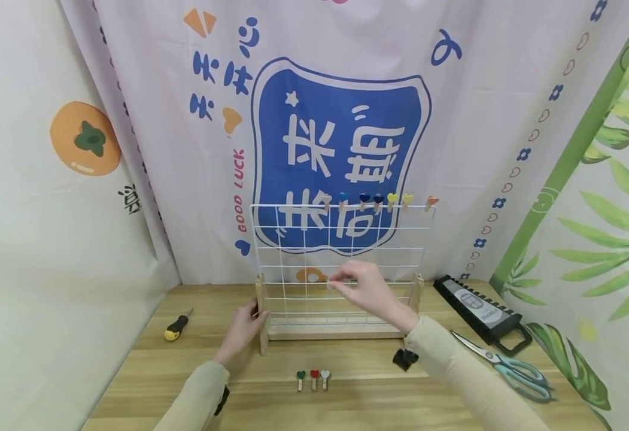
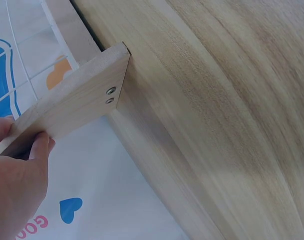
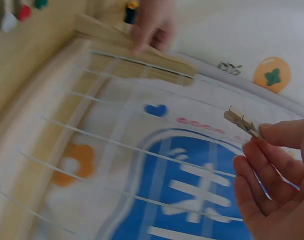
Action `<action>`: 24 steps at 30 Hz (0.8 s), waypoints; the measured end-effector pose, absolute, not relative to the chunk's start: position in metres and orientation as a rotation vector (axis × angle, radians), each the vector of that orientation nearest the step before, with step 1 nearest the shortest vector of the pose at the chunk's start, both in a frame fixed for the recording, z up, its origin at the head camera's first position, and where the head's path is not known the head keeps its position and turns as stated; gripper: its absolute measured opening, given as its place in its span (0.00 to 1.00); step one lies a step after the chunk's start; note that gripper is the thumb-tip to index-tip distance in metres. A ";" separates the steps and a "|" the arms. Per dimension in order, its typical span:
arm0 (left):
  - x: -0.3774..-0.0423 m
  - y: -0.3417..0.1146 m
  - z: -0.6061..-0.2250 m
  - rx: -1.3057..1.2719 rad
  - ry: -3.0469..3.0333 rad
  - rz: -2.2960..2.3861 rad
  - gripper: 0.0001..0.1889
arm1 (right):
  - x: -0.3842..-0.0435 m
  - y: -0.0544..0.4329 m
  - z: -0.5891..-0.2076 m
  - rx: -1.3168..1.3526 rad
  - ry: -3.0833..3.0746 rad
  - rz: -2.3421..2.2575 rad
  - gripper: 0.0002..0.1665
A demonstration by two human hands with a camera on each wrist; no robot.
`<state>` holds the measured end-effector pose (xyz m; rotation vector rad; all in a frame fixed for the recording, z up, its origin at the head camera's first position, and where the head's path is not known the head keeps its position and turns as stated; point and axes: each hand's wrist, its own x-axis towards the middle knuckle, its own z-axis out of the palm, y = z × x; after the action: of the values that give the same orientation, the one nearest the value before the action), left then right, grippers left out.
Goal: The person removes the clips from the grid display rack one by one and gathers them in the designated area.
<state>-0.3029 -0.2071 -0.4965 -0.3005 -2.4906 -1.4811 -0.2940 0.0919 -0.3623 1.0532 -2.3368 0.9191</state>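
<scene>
Right hand (image 1: pixel 370 290): nearest its own wrist camera; thumb and fingertips pinch one small wooden clip, the other fingers curved.
Held clip (image 3: pixel 240 121): in that pinch, in front of the grid's lower middle as the head view shows it, well below the top wire; one end is covered by the fingers.
Left hand (image 1: pixel 243 329): thumb and fingers close around the edge of the stand's left post.
Left post (image 2: pixel 72 100): pale wood, with two metal screw heads on its outer face near one end.
Wire grid (image 1: pixel 305 257): white, upright between the left post and the right post (image 1: pixel 418 291), above a wooden base bar (image 1: pixel 336 331).
Top wire: seven heart clips, from left to right a pale one (image 1: pixel 327 200), a lighter blue (image 1: pixel 343 197), two dark blue, two yellow and, at the right corner, an orange one (image 1: pixel 432 202).
Tabletop row: green clip (image 1: pixel 300 377), red clip (image 1: pixel 315 377) and white clip (image 1: pixel 325 377) side by side in front of the stand.
Left of stand: yellow-and-black screwdriver (image 1: pixel 176 327).
Right of stand: black toothed holder (image 1: pixel 478 305) with a loop handle; just beside it, teal-handled scissors (image 1: pixel 516 371).
Underneath: wood-grain table (image 1: pixel 368 401).
Behind: white printed cloth (image 1: pixel 206 227) with a large blue badge.
</scene>
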 end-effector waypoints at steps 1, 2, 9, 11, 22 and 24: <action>-0.303 -0.207 -0.496 -0.300 -2.493 -1.482 0.21 | -0.293 0.092 -0.374 1.042 -2.366 0.941 0.04; -0.303 -0.208 -0.497 -0.302 -2.495 -1.485 0.21 | -0.292 0.092 -0.386 1.034 -2.391 0.955 0.04; -0.302 -0.208 -0.497 -0.287 -2.511 -1.481 0.21 | -0.286 0.091 -0.455 0.964 -2.558 1.061 0.04; -0.302 -0.207 -0.497 -0.282 -2.513 -1.484 0.21 | -0.284 0.092 -0.472 0.959 -2.597 1.098 0.03; -0.301 -0.207 -0.495 -0.285 -2.515 -1.504 0.23 | -0.278 0.102 -0.524 0.958 -2.742 1.182 0.03; -0.302 -0.207 -0.495 -0.288 -2.514 -1.502 0.23 | -0.277 0.103 -0.527 0.941 -2.787 1.207 0.04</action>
<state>-0.3018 -0.2071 -0.4948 -0.2876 -2.5144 -1.5020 -0.2767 0.1030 -0.5274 0.9405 -2.7871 1.2073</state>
